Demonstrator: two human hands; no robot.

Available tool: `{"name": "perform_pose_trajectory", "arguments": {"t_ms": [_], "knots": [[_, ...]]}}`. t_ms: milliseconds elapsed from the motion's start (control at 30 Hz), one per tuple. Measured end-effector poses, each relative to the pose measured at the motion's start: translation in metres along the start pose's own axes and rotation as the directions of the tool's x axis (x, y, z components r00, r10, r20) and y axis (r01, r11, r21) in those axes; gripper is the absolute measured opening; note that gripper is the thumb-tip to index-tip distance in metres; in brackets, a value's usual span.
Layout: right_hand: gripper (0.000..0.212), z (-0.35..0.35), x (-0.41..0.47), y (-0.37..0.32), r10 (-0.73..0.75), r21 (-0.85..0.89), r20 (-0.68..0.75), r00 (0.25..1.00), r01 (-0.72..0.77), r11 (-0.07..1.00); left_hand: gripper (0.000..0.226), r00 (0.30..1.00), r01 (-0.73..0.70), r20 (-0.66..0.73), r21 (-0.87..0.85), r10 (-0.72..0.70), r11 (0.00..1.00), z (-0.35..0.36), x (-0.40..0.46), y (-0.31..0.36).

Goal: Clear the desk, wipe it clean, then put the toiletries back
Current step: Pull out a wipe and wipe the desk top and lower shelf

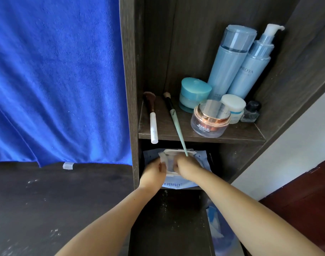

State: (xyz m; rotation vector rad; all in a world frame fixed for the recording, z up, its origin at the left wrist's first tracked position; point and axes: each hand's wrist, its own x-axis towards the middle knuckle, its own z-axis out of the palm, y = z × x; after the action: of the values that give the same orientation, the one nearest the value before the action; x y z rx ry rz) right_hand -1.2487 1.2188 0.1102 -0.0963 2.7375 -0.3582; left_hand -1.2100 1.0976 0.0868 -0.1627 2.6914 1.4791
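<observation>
Both hands reach into the lower compartment of a dark wooden shelf unit (132, 89). The left hand (154, 174) and right hand (185, 168) rest on a pack of wet wipes (178, 185), fingers curled at its white lid (176, 153); whether they pinch a wipe cannot be told. On the shelf above stand two blue bottles (226, 61), three jars (210, 119) and a small dark bottle (250, 111), beside two makeup brushes (153, 119). A blue towel (56, 80) hangs left, above the dusty desk (47, 200).
</observation>
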Motion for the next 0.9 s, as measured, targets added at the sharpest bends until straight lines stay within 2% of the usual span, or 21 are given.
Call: {"name": "perform_pose_trajectory", "arguments": {"t_ms": [100,200,333,400,567,600,700,800,900], "knots": [[0.013,0.006,0.000,0.004,-0.023,-0.029,-0.039,0.999,0.021,0.999,0.024,1.000,-0.014,-0.002,0.013,0.014,1.000,0.001,-0.001,-0.003],[0.013,0.001,-0.005,0.008,-0.081,-0.037,-0.058,0.995,0.079,0.996,0.024,1.000,-0.006,-0.008,-0.006,0.006,1.000,0.000,-0.001,-0.004],[0.019,-0.004,-0.001,0.011,-0.197,-0.028,0.016,0.980,0.197,0.980,0.024,1.000,0.023,-0.018,-0.032,-0.023,0.999,0.000,0.001,-0.004],[0.017,-0.006,0.002,0.008,-0.175,-0.051,0.040,0.984,0.177,0.983,0.025,0.999,0.030,-0.019,-0.034,-0.031,0.999,0.000,0.001,-0.005],[0.008,-0.003,0.012,0.010,-0.240,-0.077,0.071,0.968,0.245,0.966,0.027,1.000,0.026,-0.014,-0.003,-0.026,1.000,0.001,0.001,-0.007],[0.012,-0.004,0.011,0.010,-0.240,-0.084,0.085,0.967,0.247,0.965,0.027,1.000,0.026,-0.012,-0.001,-0.026,1.000,0.001,0.001,-0.007],[0.024,-0.005,0.015,0.018,-0.268,-0.091,0.069,0.961,0.274,0.957,0.027,1.000,0.029,-0.005,0.003,-0.029,1.000,0.000,0.002,-0.006],[0.024,-0.010,0.016,0.022,-0.238,0.013,-0.008,0.971,0.238,0.971,0.027,1.000,0.018,-0.004,0.005,-0.018,1.000,-0.001,0.001,-0.006],[0.018,-0.009,0.016,0.031,-0.309,-0.050,-0.021,0.951,0.308,0.950,0.027,1.000,0.020,0.000,0.007,-0.020,1.000,-0.001,-0.001,-0.007]]}}
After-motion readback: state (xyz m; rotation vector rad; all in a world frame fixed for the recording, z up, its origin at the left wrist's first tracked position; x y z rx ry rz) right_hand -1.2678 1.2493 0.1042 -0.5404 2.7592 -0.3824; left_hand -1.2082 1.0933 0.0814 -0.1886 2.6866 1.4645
